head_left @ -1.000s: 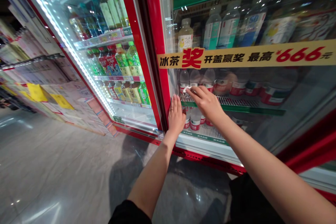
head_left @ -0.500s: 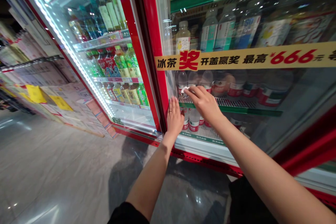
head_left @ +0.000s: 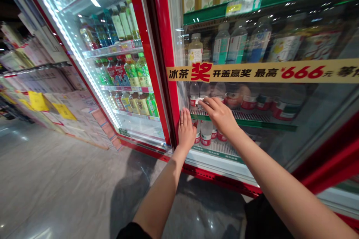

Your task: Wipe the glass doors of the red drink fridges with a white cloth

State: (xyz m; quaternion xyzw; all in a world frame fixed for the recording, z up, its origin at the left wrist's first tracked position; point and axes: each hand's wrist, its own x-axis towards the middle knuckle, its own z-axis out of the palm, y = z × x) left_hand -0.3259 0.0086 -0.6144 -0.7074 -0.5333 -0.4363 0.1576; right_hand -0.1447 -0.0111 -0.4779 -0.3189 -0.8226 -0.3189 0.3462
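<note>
My left hand [head_left: 186,130] lies flat, fingers together and stretched, against the glass door [head_left: 308,119] of a red drinks fridge, beside its red frame [head_left: 165,56]. My right hand [head_left: 220,114] is closed on a small white cloth [head_left: 199,101] and presses it to the same glass, just under a yellow banner [head_left: 263,71] with red and black print. Behind the glass stand water bottles [head_left: 206,134] on wire shelves.
A second fridge door [head_left: 112,56] to the left is lit and holds green and red drink bottles. Stacked cartons [head_left: 70,108] with yellow tags line the left wall. A glossy grey tiled floor [head_left: 56,186] spreads below.
Both hands stay on the glass at much the same spot. The view has tipped slightly, so the fridge contents sit a little lower in the picture.
</note>
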